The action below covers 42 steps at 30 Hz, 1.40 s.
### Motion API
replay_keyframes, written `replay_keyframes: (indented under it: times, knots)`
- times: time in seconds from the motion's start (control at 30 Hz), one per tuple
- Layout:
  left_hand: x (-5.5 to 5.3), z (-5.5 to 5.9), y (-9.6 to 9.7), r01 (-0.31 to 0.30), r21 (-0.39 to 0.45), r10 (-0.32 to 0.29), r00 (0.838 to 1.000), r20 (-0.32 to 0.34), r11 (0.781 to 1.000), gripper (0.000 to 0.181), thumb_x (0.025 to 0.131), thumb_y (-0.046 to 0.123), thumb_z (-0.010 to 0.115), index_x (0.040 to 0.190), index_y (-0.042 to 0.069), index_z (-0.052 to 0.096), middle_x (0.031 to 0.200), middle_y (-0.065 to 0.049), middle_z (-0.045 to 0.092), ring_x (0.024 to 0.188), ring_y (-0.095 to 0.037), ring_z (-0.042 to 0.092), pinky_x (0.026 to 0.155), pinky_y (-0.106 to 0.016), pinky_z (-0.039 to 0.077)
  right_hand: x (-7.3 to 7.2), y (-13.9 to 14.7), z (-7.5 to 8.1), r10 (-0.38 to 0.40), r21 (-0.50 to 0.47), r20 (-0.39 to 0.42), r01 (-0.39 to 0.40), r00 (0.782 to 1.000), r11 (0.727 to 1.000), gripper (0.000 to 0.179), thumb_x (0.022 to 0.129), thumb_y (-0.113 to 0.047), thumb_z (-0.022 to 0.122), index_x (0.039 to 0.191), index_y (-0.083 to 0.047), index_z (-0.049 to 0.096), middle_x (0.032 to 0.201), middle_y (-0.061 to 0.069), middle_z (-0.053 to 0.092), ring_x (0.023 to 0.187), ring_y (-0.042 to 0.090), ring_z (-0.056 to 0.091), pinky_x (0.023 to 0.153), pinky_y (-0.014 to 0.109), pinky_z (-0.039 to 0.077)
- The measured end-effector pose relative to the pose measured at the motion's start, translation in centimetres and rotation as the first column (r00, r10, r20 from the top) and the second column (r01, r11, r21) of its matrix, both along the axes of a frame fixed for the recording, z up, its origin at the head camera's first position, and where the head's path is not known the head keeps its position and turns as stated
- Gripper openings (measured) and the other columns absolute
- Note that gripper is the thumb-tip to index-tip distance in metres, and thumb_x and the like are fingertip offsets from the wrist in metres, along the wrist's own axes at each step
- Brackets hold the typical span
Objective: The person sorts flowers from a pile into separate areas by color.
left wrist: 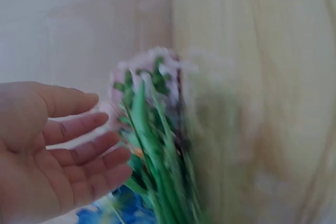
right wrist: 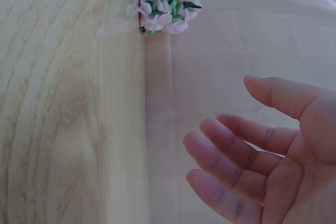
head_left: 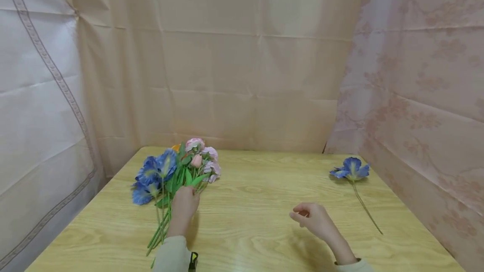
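Creased drapes [head_left: 245, 74] enclosed a wood-grain table [head_left: 249, 230]. At its left lay several blue irises [head_left: 156, 171], their stems running toward the near edge. Beside the green stems [left wrist: 157, 166], the left hand [head_left: 184, 205] was unclenched, fingers loosely extended. Next came a pink tulip [head_left: 196, 161] and ruffled pink blossoms [head_left: 212, 170]. The right hand [head_left: 313, 221] hovered empty, fingers slightly bent; farther right lay one separate blue iris [head_left: 351, 169].

Blue flowers [head_left: 167, 163], yellow wood-grained table [head_left: 257, 188]
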<state>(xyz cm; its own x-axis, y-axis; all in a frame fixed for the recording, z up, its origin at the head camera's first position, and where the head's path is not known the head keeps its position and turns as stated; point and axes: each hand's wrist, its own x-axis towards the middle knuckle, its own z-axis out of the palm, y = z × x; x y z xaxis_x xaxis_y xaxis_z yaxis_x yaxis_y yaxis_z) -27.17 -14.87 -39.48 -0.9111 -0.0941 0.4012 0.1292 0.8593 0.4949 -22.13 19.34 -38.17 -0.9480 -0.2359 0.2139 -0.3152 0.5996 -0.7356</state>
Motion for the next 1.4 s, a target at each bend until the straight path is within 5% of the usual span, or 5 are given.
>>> replay_keyframes:
  times: [0.27, 0.6, 0.93, 1.23, 1.4]
  knots:
    - [-0.6, -0.9, -1.6, -0.040, -0.092, 0.053, 0.989, 0.136, 0.995, 0.026, 0.080, -0.003, 0.055, 0.056, 0.004, 0.047, 0.057, -0.010, 0.046, 0.051, -0.022, 0.045, 0.045, -0.032, 0.032, 0.1, -0.1, -0.3, 0.019, -0.012, 0.007, -0.019, 1.000, 1.000, 0.032, 0.082, -0.018, 0.064, 0.096, 0.011, 0.060, 0.073, 0.004, 0.061, 0.056, 0.023, 0.056, 0.050, 0.025, 0.044]
    - [-1.2, -1.4, -2.6, -0.112, -0.130, 0.142, 0.958, 0.250, 0.985, 0.012, 0.080, -0.006, 0.051, 0.072, -0.001, 0.059, 0.072, -0.020, 0.060, 0.065, -0.036, 0.058, 0.049, -0.045, 0.045, 0.0, -0.4, -0.4, 0.044, -0.011, 0.007, -0.044, 0.999, 0.999, 0.033, 0.082, -0.020, 0.064, 0.095, 0.010, 0.059, 0.073, 0.008, 0.062, 0.055, 0.023, 0.056, 0.050, 0.024, 0.044]
    - [-1.4, -1.4, -2.4, -0.096, -0.124, 0.127, 0.952, 0.280, 0.988, 0.019, 0.079, -0.002, 0.053, 0.062, 0.005, 0.051, 0.056, -0.009, 0.049, 0.051, -0.023, 0.050, 0.043, -0.035, 0.037, 0.1, -0.3, -0.5, 0.050, -0.007, 0.033, -0.050, 0.998, 0.999, 0.034, 0.083, -0.021, 0.063, 0.096, 0.010, 0.059, 0.074, 0.007, 0.060, 0.056, 0.024, 0.056, 0.048, 0.025, 0.044]
    - [-1.4, -1.1, -1.7, -0.153, -0.098, 0.171, 0.963, 0.207, 0.983, 0.008, 0.079, 0.001, 0.056, 0.072, -0.003, 0.058, 0.066, -0.017, 0.057, 0.058, -0.032, 0.057, 0.045, -0.042, 0.044, 0.2, -0.3, -0.5, 0.059, -0.003, 0.042, -0.059, 0.997, 0.998, 0.032, 0.083, -0.017, 0.063, 0.095, 0.012, 0.059, 0.072, 0.011, 0.061, 0.055, 0.025, 0.057, 0.047, 0.025, 0.044]
    - [-1.2, -0.7, -1.2, -0.148, -0.018, 0.149, 0.988, 0.048, 0.989, 0.006, 0.077, -0.002, 0.060, 0.080, -0.005, 0.057, 0.073, -0.020, 0.057, 0.064, -0.038, 0.057, 0.050, -0.047, 0.045, -0.1, -0.3, -0.7, 0.067, -0.007, 0.055, -0.066, 0.996, 0.998, 0.032, 0.084, -0.017, 0.062, 0.096, 0.012, 0.059, 0.073, 0.011, 0.061, 0.055, 0.024, 0.057, 0.047, 0.025, 0.044]
